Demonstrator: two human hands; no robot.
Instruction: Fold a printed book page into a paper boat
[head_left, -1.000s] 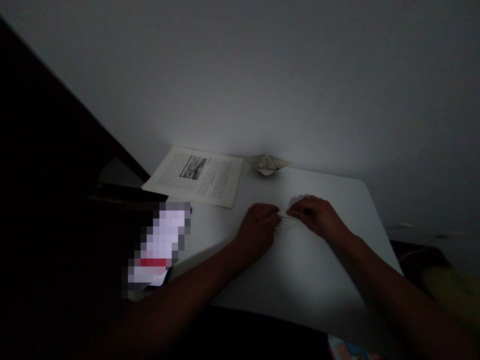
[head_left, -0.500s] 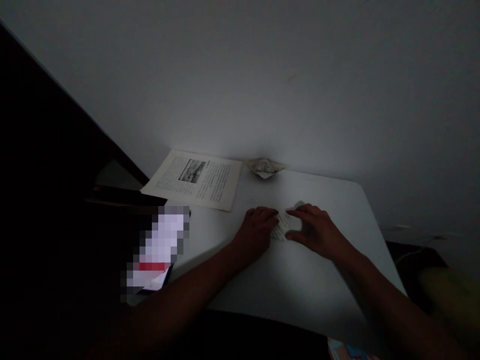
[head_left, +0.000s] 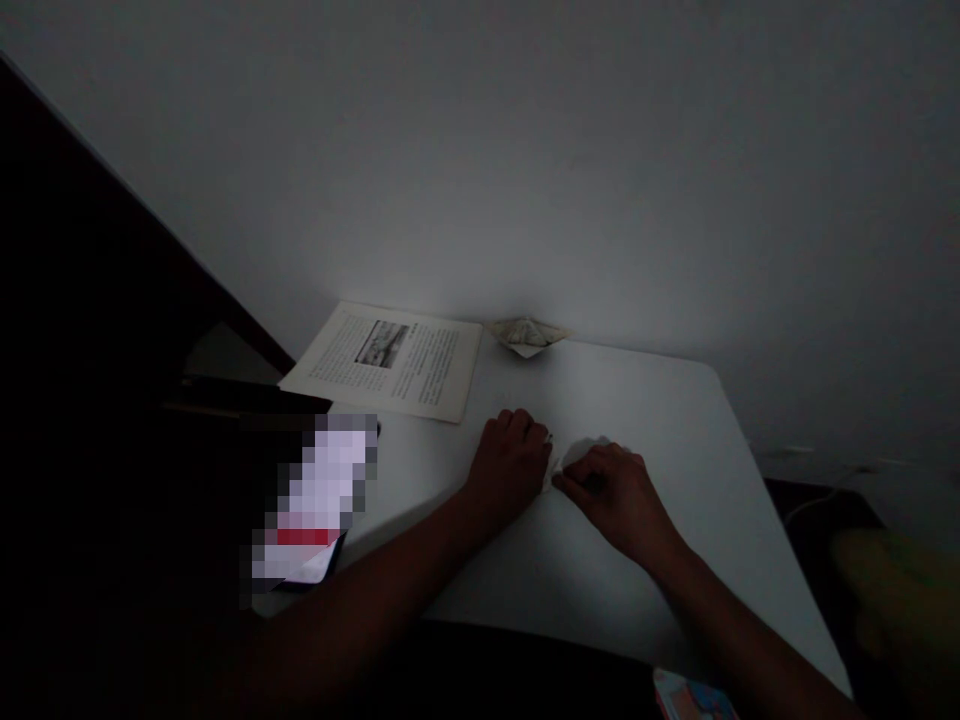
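Note:
A small piece of printed paper [head_left: 550,474] is mostly hidden between my two hands, over the middle of the white table. My left hand [head_left: 510,465] is curled, its fingers closed on the paper's left side. From the right, my right hand [head_left: 611,490] pinches the paper's edge between thumb and fingertips. How the paper is folded cannot be made out in this dim light. Behind my hands a folded paper boat [head_left: 527,336] rests near the wall.
Printed sheets [head_left: 397,375] with a dark picture lie at the table's back left. A phone with a lit, blurred screen [head_left: 319,500] is at the left edge. The white table [head_left: 660,400] meets a plain wall [head_left: 525,150]. Something colourful [head_left: 690,695] shows below the front edge.
My right hand has gone from spread thumb and fingers to a pinch on the paper, moving slightly left and down. Less of the paper shows. My left hand has curled more.

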